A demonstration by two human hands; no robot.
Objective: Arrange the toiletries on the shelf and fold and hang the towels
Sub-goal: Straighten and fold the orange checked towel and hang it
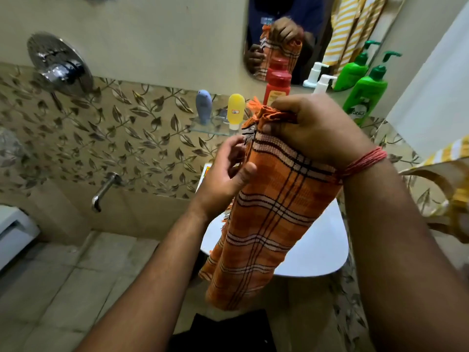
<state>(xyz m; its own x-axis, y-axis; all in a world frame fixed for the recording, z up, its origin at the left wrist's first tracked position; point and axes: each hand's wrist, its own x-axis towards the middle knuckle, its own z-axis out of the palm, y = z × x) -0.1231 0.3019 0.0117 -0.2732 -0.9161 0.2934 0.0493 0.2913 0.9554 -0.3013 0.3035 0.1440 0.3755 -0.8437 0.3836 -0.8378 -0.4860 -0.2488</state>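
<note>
— Nearest the camera, what is the person holding?
— Both forearms reach in from the near edge. The right hand [317, 130], with a red thread band [365, 161] at the wrist, grips the bunched top of an orange checked towel [266, 214], which hangs down over the white basin [317, 250].

— And the left hand [228, 171]?
— It sits just left of the towel's upper edge, fingers loosely curled and spread; whether they touch the cloth cannot be told.

— Where are the toiletries?
— Farther off, on a glass shelf [203, 128] against the leaf-patterned tiles: a blue tube [203, 105] and a yellow tube [236, 109] side by side. To the right stand a red bottle [278, 87], a white pump bottle [323, 85] and a green pump bottle [368, 95], partly behind the right hand.

— Anything else?
— A mirror [256, 11] above reflects the hands and towel, and a yellow striped towel [446, 151] hangs at the far right.
</note>
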